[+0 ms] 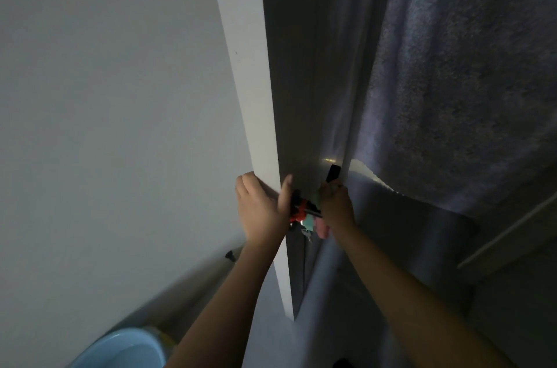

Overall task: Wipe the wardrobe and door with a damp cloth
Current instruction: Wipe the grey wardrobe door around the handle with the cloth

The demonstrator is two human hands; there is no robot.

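White door point(247, 66) seen edge-on: its narrow pale edge runs from the upper centre of the frame down to the lower centre, dividing the view. Left of the edge lies a broad, plain white face, unobstructed across the whole left half. Right of the edge the dark inner face recedes into shadow, and a grey-blue towel point(467, 72) hangs just beside it, filling the upper right; its lower hem ends at about the height of the hands, leaving only a narrow dim gap between towel and door.

Left hand point(262, 208), centre of frame, grips the door edge: fingers wrap round onto the left face, thumb lies on the dark right face. Right hand point(336, 205), just right of it, is curled round a cloth point(313, 217); pale green and pink folds show between and below the two hands, against the dark face. Whether the cloth presses the panel or merely hangs there cannot be told. A black handle point(333, 173) projects just above the right hand, and a red-and-black object point(300, 208), too blurred to identify, sits between the hands.

Lower left corner: the rim of a light-blue basin point(120, 349), partly cut off by the frame edge, well apart from the hands. A small black fitting point(230, 255) sits low on the left face, just left of the left forearm. Right margin: a pale slanted rail point(506, 232) in shadow.
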